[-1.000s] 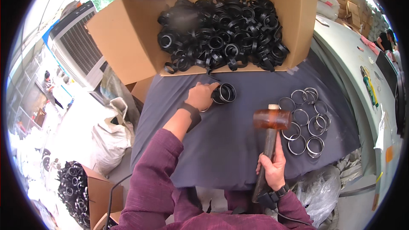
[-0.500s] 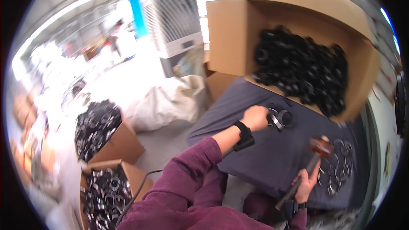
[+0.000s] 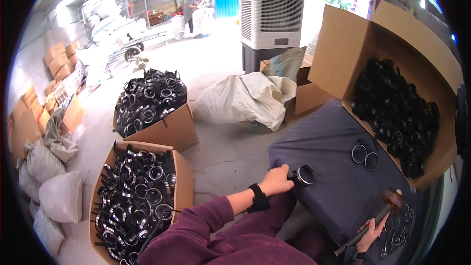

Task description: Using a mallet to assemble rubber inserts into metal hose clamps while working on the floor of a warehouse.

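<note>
My left hand (image 3: 275,180) is closed on the short stem of a black ring-shaped part (image 3: 300,176) with a shiny metal rim. It holds the part over the near-left edge of the dark cloth-covered table (image 3: 326,191). My right hand (image 3: 372,234) grips the handle of a mallet (image 3: 394,199) with a brown head, at the table's right side. Several thin metal rings (image 3: 385,250) lie beside that hand. Two more rings (image 3: 365,155) rest farther back on the cloth, touching or nearly so.
A large open carton (image 3: 338,54) of black parts stands at the table's far right. To my left are two cartons (image 3: 184,179) (image 3: 169,130) heaped with rimmed black parts. Beyond sit a white sack (image 3: 240,100) and an air cooler (image 3: 271,14). A person (image 3: 192,12) stands far back.
My view has swung left. My left hand has moved from mid-table toward the near-left edge with the ring-shaped part, leaving two rings behind. The mallet stays in my right hand.
</note>
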Tool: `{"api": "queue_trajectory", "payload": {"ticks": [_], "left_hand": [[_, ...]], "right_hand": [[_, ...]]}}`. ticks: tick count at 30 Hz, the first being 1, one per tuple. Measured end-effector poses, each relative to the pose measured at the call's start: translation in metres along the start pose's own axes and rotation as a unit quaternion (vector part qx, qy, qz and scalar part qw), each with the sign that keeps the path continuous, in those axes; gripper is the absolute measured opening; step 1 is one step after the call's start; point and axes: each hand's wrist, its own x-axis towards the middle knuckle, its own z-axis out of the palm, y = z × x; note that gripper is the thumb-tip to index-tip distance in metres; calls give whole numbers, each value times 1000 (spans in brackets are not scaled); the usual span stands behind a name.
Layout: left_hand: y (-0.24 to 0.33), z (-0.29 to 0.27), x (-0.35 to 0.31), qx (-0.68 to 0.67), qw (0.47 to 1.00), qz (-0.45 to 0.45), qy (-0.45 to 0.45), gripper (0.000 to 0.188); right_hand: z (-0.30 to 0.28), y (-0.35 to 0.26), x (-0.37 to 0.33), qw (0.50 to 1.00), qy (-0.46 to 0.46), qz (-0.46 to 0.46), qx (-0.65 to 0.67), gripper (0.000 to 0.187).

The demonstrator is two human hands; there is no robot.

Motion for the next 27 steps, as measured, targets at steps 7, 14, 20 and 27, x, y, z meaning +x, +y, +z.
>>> {"api": "queue_trajectory", "payload": {"ticks": [7,14,20,27], "left_hand": [[-28,8,-24,-343,925,-39,-158,28],[-46,27,-15,-426,901,-26,-77,17],[-47,47,-9,-475,877,14,-73,23],[-39,45,-14,-432,901,4,-32,28]], "right_hand": [[5,-5,-5,999,-13,7,-52,63],[108,-84,-28,991,-83,69,-75,74],[154,-68,-14,903,-381,108,-164,73],[193,-121,5,916,-323,-177,-155,72]]}}
